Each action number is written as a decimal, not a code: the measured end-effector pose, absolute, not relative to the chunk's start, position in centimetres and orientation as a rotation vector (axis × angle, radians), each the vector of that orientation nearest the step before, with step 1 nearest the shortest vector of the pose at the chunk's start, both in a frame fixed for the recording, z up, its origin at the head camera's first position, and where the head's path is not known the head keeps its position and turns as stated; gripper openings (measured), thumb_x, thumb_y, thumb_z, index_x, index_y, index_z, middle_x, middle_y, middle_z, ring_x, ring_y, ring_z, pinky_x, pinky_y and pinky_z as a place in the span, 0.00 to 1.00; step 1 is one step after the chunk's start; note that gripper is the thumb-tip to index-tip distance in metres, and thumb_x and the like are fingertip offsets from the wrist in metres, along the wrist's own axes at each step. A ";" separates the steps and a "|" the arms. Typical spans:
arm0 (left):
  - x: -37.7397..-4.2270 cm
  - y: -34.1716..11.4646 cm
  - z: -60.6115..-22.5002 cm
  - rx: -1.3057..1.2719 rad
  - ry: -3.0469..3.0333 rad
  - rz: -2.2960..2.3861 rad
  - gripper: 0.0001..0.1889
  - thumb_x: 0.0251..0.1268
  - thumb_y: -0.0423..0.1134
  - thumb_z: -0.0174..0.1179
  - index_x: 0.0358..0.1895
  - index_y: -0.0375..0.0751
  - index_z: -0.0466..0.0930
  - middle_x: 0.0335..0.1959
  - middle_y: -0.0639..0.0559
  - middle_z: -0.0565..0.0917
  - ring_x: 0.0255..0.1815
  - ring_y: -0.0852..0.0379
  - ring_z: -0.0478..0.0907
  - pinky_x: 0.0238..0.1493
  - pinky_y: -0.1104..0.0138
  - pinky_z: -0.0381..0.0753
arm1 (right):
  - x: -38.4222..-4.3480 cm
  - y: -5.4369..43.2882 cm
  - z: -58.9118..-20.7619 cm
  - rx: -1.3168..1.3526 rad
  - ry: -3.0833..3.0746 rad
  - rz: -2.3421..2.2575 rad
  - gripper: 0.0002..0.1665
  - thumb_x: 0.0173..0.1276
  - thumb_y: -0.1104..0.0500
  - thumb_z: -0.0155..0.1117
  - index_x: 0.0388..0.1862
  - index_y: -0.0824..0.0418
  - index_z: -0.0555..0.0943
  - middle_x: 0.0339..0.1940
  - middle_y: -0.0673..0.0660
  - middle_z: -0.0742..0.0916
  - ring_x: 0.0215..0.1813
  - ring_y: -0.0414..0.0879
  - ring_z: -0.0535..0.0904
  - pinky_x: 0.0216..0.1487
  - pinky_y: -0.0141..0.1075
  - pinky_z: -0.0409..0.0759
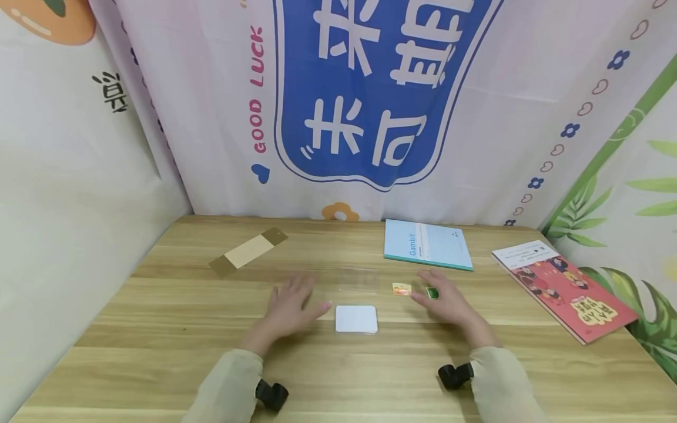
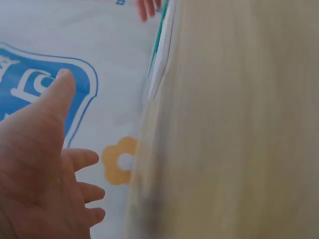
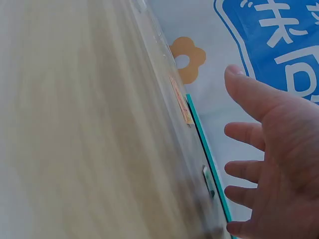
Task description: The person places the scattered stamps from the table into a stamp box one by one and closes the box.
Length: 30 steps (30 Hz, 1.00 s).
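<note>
My left hand point(image 1: 292, 306) is over the table, its fingers spread and holding nothing. In the left wrist view the same hand point(image 2: 42, 169) has its thumb apart from the fingers. A white rounded rectangular card point(image 1: 357, 319) lies to its right, between the hands. Behind the card lies a clear, flat transparent piece point(image 1: 358, 280), faint against the wood. My right hand point(image 1: 448, 301), also with fingers extended and nothing in it, is beside a small orange-and-yellow piece point(image 1: 402, 289). A small green piece point(image 1: 432, 292) shows next to its fingers, partly covered.
A brown-and-cream strip point(image 1: 248, 251) lies at the back left of the wooden table point(image 1: 338, 376). Toward the back right is a light blue notebook point(image 1: 427, 244), with a red-covered book point(image 1: 568, 291) farther right. Printed cloth point(image 1: 222, 117) hangs behind the table.
</note>
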State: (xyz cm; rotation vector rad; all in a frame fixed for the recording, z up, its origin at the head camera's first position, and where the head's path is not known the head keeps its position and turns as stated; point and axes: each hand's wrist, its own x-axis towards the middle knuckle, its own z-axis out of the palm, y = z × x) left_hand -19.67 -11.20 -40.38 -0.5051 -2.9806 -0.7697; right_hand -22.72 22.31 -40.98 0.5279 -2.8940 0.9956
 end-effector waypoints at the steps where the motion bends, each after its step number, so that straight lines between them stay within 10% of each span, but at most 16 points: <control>1: -19.7 -11.1 -40.7 -0.515 -2.981 -0.803 0.42 0.53 0.68 0.39 0.65 0.42 0.52 0.65 0.36 0.47 0.64 0.38 0.39 0.55 0.41 0.35 | -22.8 22.3 -41.1 0.526 -2.892 1.019 0.37 0.59 0.45 0.56 0.61 0.66 0.63 0.62 0.71 0.60 0.61 0.66 0.51 0.54 0.59 0.50; 30: -19.0 -9.8 -43.0 -0.646 -2.910 -0.880 0.37 0.39 0.66 0.58 0.57 0.52 0.69 0.64 0.39 0.54 0.65 0.43 0.43 0.56 0.44 0.31 | -23.7 20.8 -44.1 0.340 -2.773 0.836 0.21 0.54 0.48 0.62 0.46 0.55 0.79 0.57 0.67 0.69 0.58 0.63 0.59 0.53 0.58 0.48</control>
